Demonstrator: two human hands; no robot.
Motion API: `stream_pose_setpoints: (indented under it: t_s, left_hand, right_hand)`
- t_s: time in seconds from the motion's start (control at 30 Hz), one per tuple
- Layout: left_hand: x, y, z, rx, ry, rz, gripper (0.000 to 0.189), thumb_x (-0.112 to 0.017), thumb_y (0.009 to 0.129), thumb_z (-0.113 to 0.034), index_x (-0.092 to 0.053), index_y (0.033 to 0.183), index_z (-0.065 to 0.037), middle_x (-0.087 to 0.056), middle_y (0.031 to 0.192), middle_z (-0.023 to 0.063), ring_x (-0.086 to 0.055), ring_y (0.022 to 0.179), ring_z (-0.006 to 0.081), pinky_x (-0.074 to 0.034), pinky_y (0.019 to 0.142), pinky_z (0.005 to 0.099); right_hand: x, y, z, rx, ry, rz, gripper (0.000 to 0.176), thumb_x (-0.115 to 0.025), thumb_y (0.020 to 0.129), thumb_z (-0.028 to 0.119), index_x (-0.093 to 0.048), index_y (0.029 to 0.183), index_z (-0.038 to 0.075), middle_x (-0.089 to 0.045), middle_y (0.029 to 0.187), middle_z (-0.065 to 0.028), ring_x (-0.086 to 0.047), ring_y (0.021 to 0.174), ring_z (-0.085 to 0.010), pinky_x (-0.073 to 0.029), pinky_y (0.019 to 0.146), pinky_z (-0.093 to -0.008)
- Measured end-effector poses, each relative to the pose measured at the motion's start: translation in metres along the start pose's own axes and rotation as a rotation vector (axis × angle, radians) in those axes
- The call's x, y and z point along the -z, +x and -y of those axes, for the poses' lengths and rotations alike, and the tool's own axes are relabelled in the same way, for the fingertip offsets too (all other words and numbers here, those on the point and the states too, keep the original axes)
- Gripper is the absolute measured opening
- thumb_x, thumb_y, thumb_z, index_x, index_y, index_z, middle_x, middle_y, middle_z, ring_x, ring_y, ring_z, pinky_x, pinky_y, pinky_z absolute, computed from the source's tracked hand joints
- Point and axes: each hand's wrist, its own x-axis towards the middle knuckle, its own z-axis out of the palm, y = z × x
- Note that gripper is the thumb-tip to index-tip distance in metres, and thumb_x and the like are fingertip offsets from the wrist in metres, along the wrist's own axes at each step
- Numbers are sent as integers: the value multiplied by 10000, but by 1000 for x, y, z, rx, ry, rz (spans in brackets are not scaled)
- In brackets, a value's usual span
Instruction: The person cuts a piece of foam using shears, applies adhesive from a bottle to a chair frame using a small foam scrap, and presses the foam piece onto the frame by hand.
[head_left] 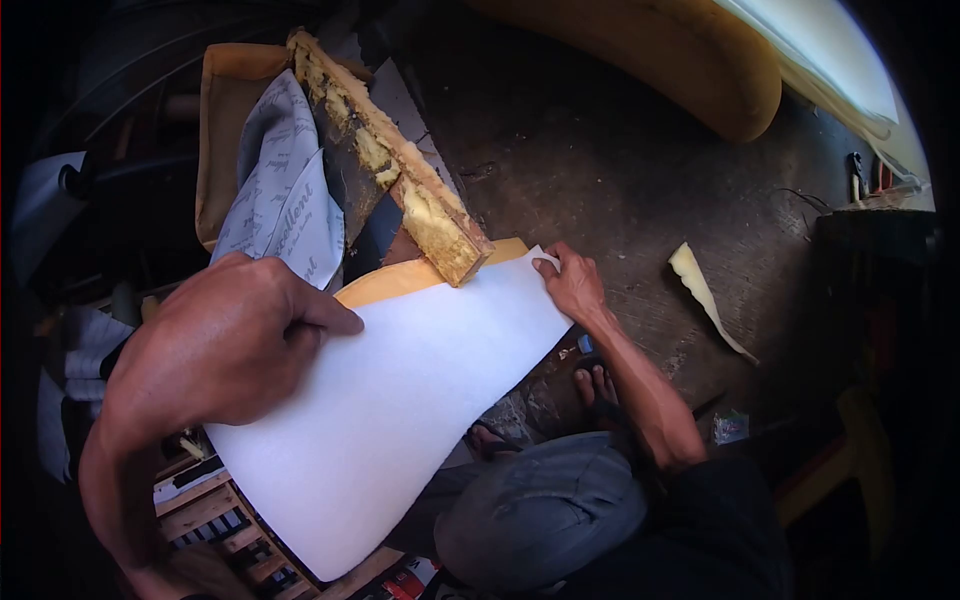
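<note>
A broad white sheet of flexible material slopes across the middle of the view, above my knee. Along its far edge a strip of tan-orange material shows from beneath. My right hand pinches the sheet's far right corner between thumb and fingers. At the upper left edge, my left hand is closed with its fingers curled on the sheet; some fingertips are hidden. A wooden board with torn yellow foam stands just beyond the sheet, its near end against the tan strip.
Grey printed fabric drapes beside a tan padded piece. A slatted wooden crate is below left. A pale foam offcut lies on the dark floor. A large tan cushion is at the upper right.
</note>
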Motion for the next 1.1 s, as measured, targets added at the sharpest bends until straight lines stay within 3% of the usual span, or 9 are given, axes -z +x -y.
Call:
stream_pose_setpoints:
  t_s: [0.1, 0.2, 0.3, 0.43, 0.6, 0.7, 0.77, 0.97, 1.1]
  left_hand:
    - [4, 0, 7, 93, 0, -51, 310, -614, 863, 44, -802, 1068, -93, -783, 987, 123, -773, 855, 229, -586, 898, 347]
    - [-13, 0, 7, -93, 21, -137, 297, -650, 860, 44, -797, 1080, -91, -778, 1010, 127, -771, 869, 248, -587, 894, 345]
    - [-26, 2, 1, -118, 121, -148, 287, -650, 881, 37, -792, 1094, -93, -777, 1025, 123, -771, 872, 253, -587, 899, 350]
    - [-8, -4, 21, 76, -53, -141, 309, -624, 894, 48, -789, 1104, -109, -779, 991, 128, -776, 845, 223, -601, 856, 323]
    - [-25, -5, 24, -142, -95, -309, 318, -605, 867, 91, -791, 1071, -67, -771, 981, 157, -772, 890, 265, -594, 855, 349]
    - [-27, 4, 1, -150, 138, -238, 334, -600, 870, 89, -786, 1098, -71, -762, 986, 190, -768, 881, 261, -589, 880, 368]
    - [-19, 5, 5, -47, 45, -177, 329, -601, 872, 86, -788, 1091, -74, -769, 963, 175, -774, 832, 254, -599, 849, 355]
    - [-27, 1, 44, -45, -169, -292, 313, -612, 860, 84, -794, 1064, -71, -768, 970, 172, -774, 868, 269, -592, 873, 342]
    - [-28, 12, 25, -226, 100, -315, 364, -539, 858, 102, -788, 1078, -47, -761, 933, 212, -773, 802, 273, -600, 841, 373]
  right_hand:
    - [-8, -2, 1, 7, 44, -51, 373, -658, 933, 314, -667, 1156, 15, -707, 1011, -295, -689, 988, -463, -527, 884, -516]
    - [-3, -2, -9, -12, -31, -119, 353, -640, 946, 300, -661, 1150, 13, -710, 1006, -288, -690, 971, -466, -528, 869, -526]
    - [-1, 6, -11, 1, -129, -188, 326, -621, 961, 287, -655, 1121, 5, -711, 999, -284, -689, 961, -470, -529, 848, -535]
    - [-10, 5, 7, 10, -5, -109, 379, -636, 958, 329, -657, 1129, -8, -706, 1001, -302, -687, 964, -476, -531, 861, -519]
    - [-8, 5, -4, 30, -86, -144, 373, -635, 956, 324, -658, 1131, -4, -708, 984, -299, -688, 946, -482, -532, 848, -531]
    - [2, 4, -21, -8, -210, -176, 360, -637, 949, 302, -661, 1143, 0, -710, 984, -301, -692, 948, -486, -542, 839, -538]
    - [9, 7, -15, -23, -172, -148, 360, -642, 945, 302, -664, 1145, 3, -708, 992, -305, -690, 969, -483, -543, 852, -531]
    - [-5, 6, 8, 50, -120, -86, 343, -636, 951, 306, -670, 1118, 8, -707, 953, -300, -690, 925, -482, -533, 841, -537]
    - [12, -3, -6, -27, -341, -134, 285, -594, 955, 252, -625, 1102, 10, -709, 1018, -279, -687, 955, -481, -527, 859, -568]
